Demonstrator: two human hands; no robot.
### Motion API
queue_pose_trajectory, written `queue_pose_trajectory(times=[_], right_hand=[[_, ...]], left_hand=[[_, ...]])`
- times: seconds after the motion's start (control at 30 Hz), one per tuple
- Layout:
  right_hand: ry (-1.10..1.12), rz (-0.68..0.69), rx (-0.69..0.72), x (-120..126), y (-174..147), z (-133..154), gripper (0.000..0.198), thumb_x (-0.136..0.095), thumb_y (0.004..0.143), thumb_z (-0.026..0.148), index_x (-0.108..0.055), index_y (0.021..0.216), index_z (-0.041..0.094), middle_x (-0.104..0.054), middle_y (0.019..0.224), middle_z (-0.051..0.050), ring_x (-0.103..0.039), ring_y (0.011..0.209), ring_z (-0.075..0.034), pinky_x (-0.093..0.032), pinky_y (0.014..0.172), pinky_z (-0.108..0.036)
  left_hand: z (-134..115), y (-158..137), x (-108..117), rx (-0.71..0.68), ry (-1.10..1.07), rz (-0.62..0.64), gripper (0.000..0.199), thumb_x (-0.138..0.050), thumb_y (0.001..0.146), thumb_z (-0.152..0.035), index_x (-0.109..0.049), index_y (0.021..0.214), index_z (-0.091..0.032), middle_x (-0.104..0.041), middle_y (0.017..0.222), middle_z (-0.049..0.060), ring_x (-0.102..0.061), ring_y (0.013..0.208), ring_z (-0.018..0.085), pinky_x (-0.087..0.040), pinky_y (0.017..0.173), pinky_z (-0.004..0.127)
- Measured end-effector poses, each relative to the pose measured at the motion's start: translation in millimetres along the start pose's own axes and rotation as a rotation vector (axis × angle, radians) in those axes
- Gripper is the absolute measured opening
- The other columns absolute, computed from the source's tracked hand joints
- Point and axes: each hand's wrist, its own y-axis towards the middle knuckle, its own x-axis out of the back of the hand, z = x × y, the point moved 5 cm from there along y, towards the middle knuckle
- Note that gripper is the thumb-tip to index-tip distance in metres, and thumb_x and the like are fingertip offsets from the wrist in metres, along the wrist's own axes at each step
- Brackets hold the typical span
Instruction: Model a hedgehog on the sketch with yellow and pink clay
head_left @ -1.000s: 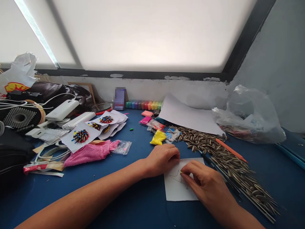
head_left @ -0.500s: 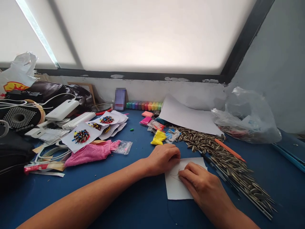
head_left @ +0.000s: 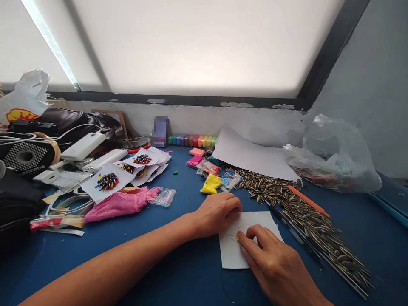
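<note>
Your white paper (head_left: pixel 231 257) lies flat, faint thin lines (head_left: pixel 230 235) drawn across it. On it you have 1 small yellow bit (head_left: pixel 237 236), partly hidden at your right hand's (head_left: pixel 270 255) fingertips.

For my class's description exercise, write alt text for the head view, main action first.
The right hand touches a small yellow piece on white paper marked with thin lines, with the left hand at the paper's far left corner. On the blue table, striped seeds lie to the right and cards with colourful shapes to the left.
</note>
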Motion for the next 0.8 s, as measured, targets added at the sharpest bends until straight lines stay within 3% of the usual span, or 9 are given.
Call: queue_pose_trajectory(times=[0.37, 0.57, 0.8], right_hand=[[0.001, 0.049, 0.008, -14, -8, -4, 0.029, -0.042, 0.095, 0.015, -0.06, 0.117, 0.012, -0.061, 0.09, -0.01, -0.064, 0.075, -0.019, -0.056, 0.063, -0.029], [0.148, 0.057, -0.094, -10, -12, -14, 0.037, -0.041, 0.097, 0.019, -0.049, 0.132, 0.014, -0.059, 0.107, -0.013, -0.066, 0.09, -0.02, -0.057, 0.075, -0.028], [0.263, 0.115, -0.142, -3, -10, -15, 0.027, -0.039, 0.098, 0.017, -0.059, 0.115, 0.019, -0.057, 0.106, -0.011, -0.066, 0.079, -0.015, -0.056, 0.066, -0.024]], left_hand=[[-4, 1, -2, -0.054, 0.114, 0.052, 0.018, -0.045, 0.095, -0.019, -0.062, 0.093, -0.019, -0.062, 0.091, 0.003, -0.055, 0.083, 0.015, -0.039, 0.068, 0.026], [-5, 1, 0, -0.052, 0.145, 0.064, 0.019, -0.044, 0.096, -0.019, -0.063, 0.093, -0.018, -0.062, 0.089, 0.003, -0.055, 0.082, 0.015, -0.039, 0.067, 0.027], [-3, -1, -2, -0.076, 0.114, 0.026, 0.02, -0.043, 0.096, -0.019, -0.063, 0.094, -0.018, -0.061, 0.088, 0.003, -0.054, 0.08, 0.014, -0.038, 0.067, 0.026]])
